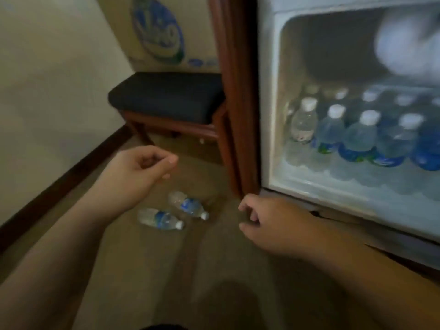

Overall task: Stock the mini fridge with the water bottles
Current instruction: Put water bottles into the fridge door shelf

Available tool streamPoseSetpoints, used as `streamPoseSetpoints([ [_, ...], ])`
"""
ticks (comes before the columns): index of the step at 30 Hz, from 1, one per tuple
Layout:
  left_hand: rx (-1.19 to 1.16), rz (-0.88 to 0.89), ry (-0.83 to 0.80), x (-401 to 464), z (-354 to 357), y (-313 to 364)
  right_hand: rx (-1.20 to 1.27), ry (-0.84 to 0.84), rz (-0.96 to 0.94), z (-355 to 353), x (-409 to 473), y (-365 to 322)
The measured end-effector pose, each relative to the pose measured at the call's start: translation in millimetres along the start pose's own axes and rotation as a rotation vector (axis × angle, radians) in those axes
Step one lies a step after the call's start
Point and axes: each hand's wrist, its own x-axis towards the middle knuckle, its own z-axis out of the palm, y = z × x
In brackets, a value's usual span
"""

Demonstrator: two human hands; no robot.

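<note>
Only the head cam here, looking down at a carpeted floor (214,270) with the mini fridge (269,115) open on the right. Its shelf is already crowded with upright water bottles (359,136), white caps in at least two rows, reaching right up to the front lip. Two more water bottles lie on their sides on the carpet, well apart from the fridge and close together: the nearer bottle (160,218) and the farther bottle (188,205), both with caps pointing right. The left hand (140,167) hangs above them with fingers loosely curled and nothing in it; the right hand (269,222) sits low just off the fridge's bottom left corner, fingers also loosely curled and empty. So I'd guess the job is mostly done and these two are the last pickups. The risk I see is space: that front row looks packed, so shoving another bottle in could knock the standing ones over or tip one off the lip. The floor bottles are round and on their sides, so a sloppy grab might just roll them away toward the dark-cushioned stool (166,96) by the wall.
</note>
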Motion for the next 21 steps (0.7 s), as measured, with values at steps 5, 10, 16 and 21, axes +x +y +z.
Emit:
streamPoseSetpoints([
  [5, 0.152, -0.270, -0.059, -5, 4, -121, -0.040, -0.121, -0.009, 89, 94, -20],
  [10, 0.326, -0.316, -0.304, 7, 45, -214, 0.019, -0.197, 0.177, 168, 173, -27],
  [16, 0.700, -0.153, -0.325, 47, 108, -284, 0.142, -0.142, 0.399, 230, 228, -13],
  [21, 0.948, -0.150, -0.496, 74, 136, -316, -0.077, -0.114, 0.485, 259, 229, -1],
])
